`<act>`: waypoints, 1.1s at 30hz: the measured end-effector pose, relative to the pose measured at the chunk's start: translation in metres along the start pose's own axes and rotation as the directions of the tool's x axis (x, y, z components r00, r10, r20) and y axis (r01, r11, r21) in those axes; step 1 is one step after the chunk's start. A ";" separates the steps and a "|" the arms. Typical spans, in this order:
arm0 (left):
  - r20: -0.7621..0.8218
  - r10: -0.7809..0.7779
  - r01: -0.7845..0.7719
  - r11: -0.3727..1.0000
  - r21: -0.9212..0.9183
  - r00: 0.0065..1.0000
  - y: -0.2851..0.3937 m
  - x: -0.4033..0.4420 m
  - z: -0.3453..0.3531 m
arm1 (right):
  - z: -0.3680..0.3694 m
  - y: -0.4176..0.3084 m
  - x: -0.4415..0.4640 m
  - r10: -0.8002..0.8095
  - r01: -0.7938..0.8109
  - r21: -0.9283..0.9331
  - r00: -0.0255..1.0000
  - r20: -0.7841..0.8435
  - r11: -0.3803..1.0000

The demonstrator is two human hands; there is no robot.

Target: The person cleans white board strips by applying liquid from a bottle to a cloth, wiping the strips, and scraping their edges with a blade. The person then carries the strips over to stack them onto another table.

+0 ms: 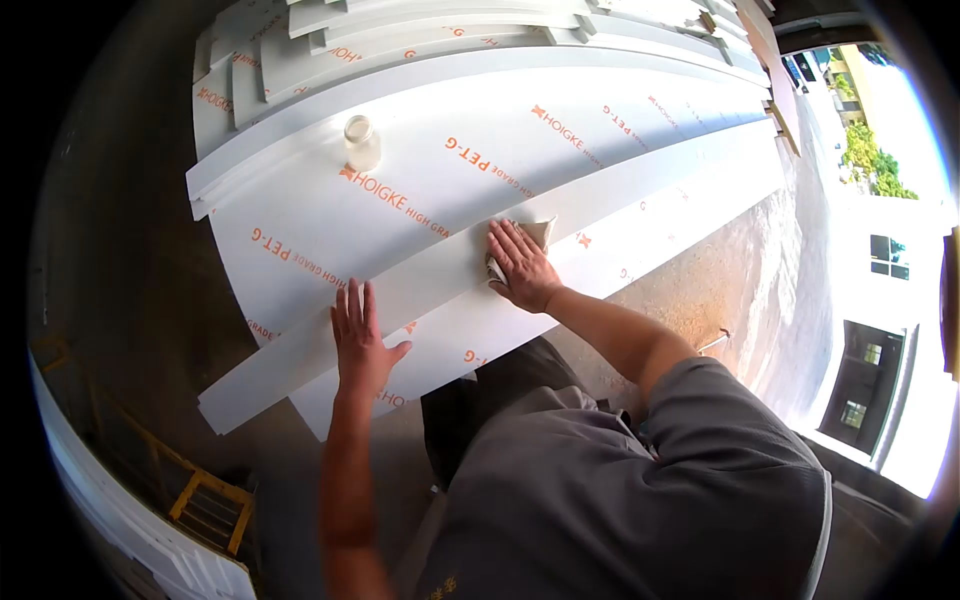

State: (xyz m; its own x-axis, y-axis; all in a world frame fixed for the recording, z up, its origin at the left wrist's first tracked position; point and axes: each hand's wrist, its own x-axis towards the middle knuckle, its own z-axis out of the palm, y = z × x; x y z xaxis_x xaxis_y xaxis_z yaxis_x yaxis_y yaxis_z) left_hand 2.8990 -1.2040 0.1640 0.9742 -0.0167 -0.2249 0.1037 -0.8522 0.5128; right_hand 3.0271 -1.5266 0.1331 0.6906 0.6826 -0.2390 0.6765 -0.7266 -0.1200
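A long, narrow white panel (pixel 640 195) lies slantwise across larger white sheets printed with orange lettering. My right hand (pixel 525 268) presses a pale folded cloth (pixel 541 231) against the panel near its middle. Part of the cloth shows beyond the fingertips, and the rest is hidden under the palm. Further left, my left hand (pixel 364 345) has its fingers stretched and thumb apart, at the near edge of the same panel. It holds nothing. Beyond the panel, a small open-mouthed jar (pixel 362 148) with pale contents stands upright on a printed sheet (pixel 400 185).
More white boards (pixel 440 30) are stacked at the far side. At lower left are a yellow metal frame (pixel 212 510) and another stack of white panels (pixel 190 565). Concrete floor (pixel 690 290) extends to the right, toward a bright opening with a building outside.
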 end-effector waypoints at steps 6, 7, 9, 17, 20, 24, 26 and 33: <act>0.128 0.014 -0.049 0.961 0.273 0.992 0.057 0.064 0.034 | 0.001 0.142 -0.051 0.213 -0.208 0.081 0.975 -0.060 0.975; 0.127 0.014 -0.050 0.956 0.288 0.992 0.058 0.067 0.036 | 0.001 0.170 -0.062 0.274 -0.268 0.083 0.958 -0.082 0.960; 0.161 0.019 -0.063 0.961 0.270 0.987 0.059 0.074 0.034 | 0.003 0.230 -0.075 0.537 -0.475 0.279 0.813 -0.226 0.835; 0.094 0.046 -0.076 0.938 0.338 0.994 0.064 0.031 0.013 | 0.003 0.335 -0.143 0.966 0.049 0.969 -0.082 0.244 -0.241; 0.095 0.045 -0.076 0.932 0.355 0.994 0.096 -0.010 -0.037 | -0.025 0.319 -0.150 0.765 0.398 0.655 0.391 0.512 -0.642; 0.028 0.118 -0.120 0.932 0.343 0.993 0.138 -0.063 -0.092 | -0.022 0.295 -0.159 0.780 0.389 0.718 0.523 0.343 -0.577; 0.020 0.058 -0.062 0.938 0.340 0.998 0.147 -0.084 -0.115 | -0.008 0.299 -0.178 0.747 0.430 0.670 0.597 0.292 -0.605; -0.347 0.171 -0.055 0.946 0.321 0.922 0.153 -0.218 -0.152 | -0.100 0.247 -0.118 0.751 0.290 0.941 0.657 -0.065 -0.173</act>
State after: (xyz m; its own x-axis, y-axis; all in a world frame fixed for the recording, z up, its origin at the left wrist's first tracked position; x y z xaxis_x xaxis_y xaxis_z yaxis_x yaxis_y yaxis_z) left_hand 2.7326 -1.2517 0.4174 0.9855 0.0204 0.1682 -0.0194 -0.9726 0.2316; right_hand 3.1384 -1.7790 0.2285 0.9784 -0.0918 -0.1851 -0.1574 0.2491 -0.9556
